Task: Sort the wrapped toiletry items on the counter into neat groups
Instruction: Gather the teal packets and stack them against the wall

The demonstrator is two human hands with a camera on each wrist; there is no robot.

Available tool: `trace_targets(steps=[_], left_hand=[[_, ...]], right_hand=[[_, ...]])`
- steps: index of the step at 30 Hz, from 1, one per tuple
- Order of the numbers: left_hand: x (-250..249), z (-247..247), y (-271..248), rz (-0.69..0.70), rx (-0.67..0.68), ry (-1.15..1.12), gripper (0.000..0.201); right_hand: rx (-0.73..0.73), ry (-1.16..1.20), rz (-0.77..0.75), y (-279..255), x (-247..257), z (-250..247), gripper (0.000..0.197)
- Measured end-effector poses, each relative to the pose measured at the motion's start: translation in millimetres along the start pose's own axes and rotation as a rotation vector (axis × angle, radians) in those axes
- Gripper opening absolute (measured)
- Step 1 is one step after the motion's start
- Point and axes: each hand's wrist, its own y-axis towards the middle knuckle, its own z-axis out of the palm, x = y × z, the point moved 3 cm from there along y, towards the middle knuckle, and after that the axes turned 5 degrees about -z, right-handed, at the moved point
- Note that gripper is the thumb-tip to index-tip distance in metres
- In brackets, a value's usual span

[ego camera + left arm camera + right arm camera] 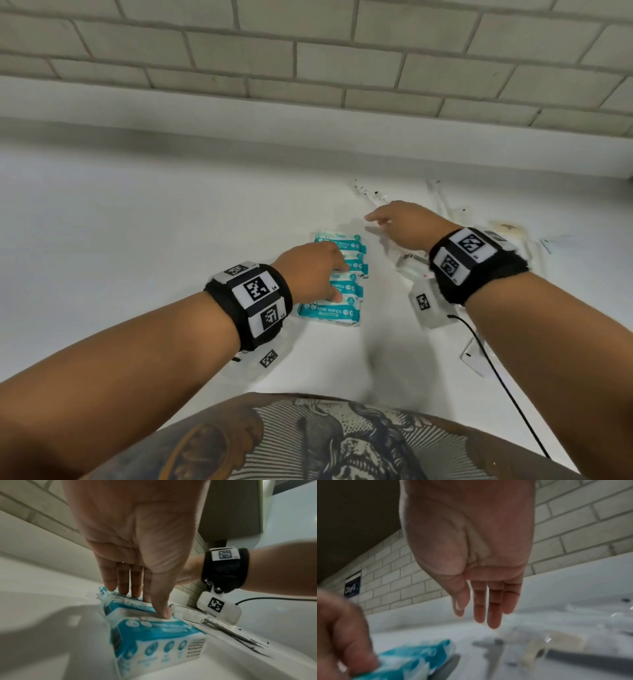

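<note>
The teal-and-white soft packs of mini wipes (337, 279) already lie in an overlapping row at the middle of the white worktop (137, 222), so that group looks nearly done. The left hand (310, 270), its grip apart, rests straight fingertips on them. To the right, the clear-wrapped slim items (416, 262) lie scattered, unsorted. The right hand (407, 224) hovers above them, fingers loose, holding nothing.

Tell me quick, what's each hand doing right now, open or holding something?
Left hand: open, straight fingers pressing on the row of mini wipes packs.
Right hand: open, holding nothing, over the clear-wrapped items.
</note>
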Motion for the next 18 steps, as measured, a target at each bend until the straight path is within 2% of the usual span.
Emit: trace_targets(steps=[2,3,5,7,10,13,15,18], left_hand=[[-1,-2,0,-0.007,-0.03,0.002,0.064],[-1,-3,1,-0.016,-0.051,0.0,0.065],[-2,-5,5,-0.037,-0.072,-0.002,0.069],[-4,-4,10,-0.057,-0.047,0.017,0.072],[-6,-2,13,-0.082,-0.013,0.05,0.073],[-7,-2,14,-0.081,-0.022,0.056,0.073],[-7,-3,13,-0.087,-0.022,0.054,0.073],[-8,-3,13,-0.098,-0.02,0.052,0.073]], right_hand=[[-0.019,-0.025,0.08,-20,-21,-9,0.029],[0.029,-0.061,0.122,-31,-28,-9,0.03],[0.166,-0.136,0.185,-48,-36,0,0.047],[0.209,-0.19,0.174,-58,-38,11,0.059],[0.14,-0.086,0.134,-62,-36,19,0.047],[0.191,0.305,0.159,-60,-34,21,0.021],[0.16,0.315,0.18,-57,-37,18,0.013],[0.119,0.21,0.239,-55,-43,15,0.019]])
